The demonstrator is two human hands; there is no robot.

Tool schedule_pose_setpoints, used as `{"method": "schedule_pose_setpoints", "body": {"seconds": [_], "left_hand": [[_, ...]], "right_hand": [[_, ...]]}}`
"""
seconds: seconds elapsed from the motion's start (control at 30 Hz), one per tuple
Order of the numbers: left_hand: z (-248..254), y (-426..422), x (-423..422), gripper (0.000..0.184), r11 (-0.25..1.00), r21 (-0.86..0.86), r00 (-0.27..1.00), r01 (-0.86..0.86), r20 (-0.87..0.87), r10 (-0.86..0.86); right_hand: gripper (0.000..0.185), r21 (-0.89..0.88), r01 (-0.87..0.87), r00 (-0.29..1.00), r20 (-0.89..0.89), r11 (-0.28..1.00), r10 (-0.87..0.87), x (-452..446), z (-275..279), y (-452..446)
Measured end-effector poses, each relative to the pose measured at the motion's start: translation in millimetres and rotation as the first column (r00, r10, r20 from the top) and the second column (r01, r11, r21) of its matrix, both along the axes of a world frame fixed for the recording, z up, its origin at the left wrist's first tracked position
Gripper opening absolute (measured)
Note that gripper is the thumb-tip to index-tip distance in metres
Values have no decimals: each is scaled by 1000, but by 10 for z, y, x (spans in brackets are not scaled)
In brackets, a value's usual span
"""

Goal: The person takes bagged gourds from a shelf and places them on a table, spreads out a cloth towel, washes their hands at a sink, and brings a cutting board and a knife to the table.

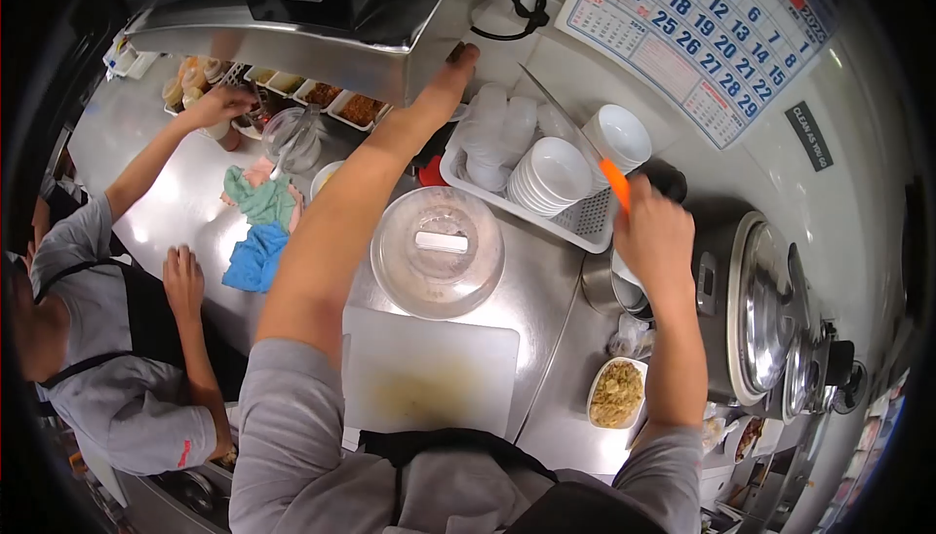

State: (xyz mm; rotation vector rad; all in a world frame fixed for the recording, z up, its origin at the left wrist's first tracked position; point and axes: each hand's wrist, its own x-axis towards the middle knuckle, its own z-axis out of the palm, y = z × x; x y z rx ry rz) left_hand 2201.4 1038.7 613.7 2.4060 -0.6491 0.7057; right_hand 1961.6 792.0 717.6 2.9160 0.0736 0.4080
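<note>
My right hand is closed around the orange handle of a kitchen knife. Its thin blade points up and to the left, above stacked white bowls in a white perforated basket. My left arm stretches far forward, and the left hand is beside the right side of the microwave. Its fingers are mostly hidden, so their grip does not show. Below, a clear round lid with a white handle lies behind a stained white cutting board.
A co-worker stands at left, one hand near the sauce bottles. Cloths and a clear pitcher lie on the steel counter. At right are a food container and a large cooker. A calendar hangs on the wall.
</note>
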Motion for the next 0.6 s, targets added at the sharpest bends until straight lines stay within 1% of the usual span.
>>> {"method": "schedule_pose_setpoints", "body": {"seconds": [0.03,0.07,0.13,0.17,0.2,0.27,0.33,0.4,0.43,0.5,0.53,0.6], "left_hand": [[25,-21,33,46,1000,4,1000,15,-6,-15],[7,-45,85,45,1000,7,999,24,44,-24],[30,-104,122,42,996,92,983,-5,183,-12],[84,-138,127,39,984,172,961,-48,277,-2],[99,-174,180,37,975,212,931,-61,364,-21],[95,-233,375,31,966,248,847,-70,526,-73],[115,-205,386,27,951,295,818,-90,566,-98],[180,-215,337,25,913,384,857,-135,508,-87],[251,-249,276,27,883,451,946,-133,323,-22],[233,-280,353,28,881,460,945,-109,322,-51],[216,-277,398,28,882,461,945,-100,322,-61],[193,-240,461,28,878,458,874,-138,473,-109]], "right_hand": [[19,42,25,1000,10,999,-25,-208,5,-22],[18,116,76,997,2,990,-77,-423,6,-30],[18,271,144,989,-17,952,-145,-853,-44,-69],[18,353,161,986,-21,922,-164,-1045,-91,-88],[17,486,179,983,-47,855,-179,-1224,-149,-80],[16,715,210,976,-113,667,-186,-1523,-249,-58],[16,754,265,964,-196,601,-179,-1692,-279,11],[16,782,300,954,-256,546,-157,-1827,-329,88],[16,794,299,954,-260,530,-148,-1866,-352,114],[16,821,275,961,-239,501,-136,-1950,-390,140],[16,841,285,959,-249,459,-138,-1998,-414,147],[16,875,307,952,-277,374,-134,-2084,-446,161]]}}
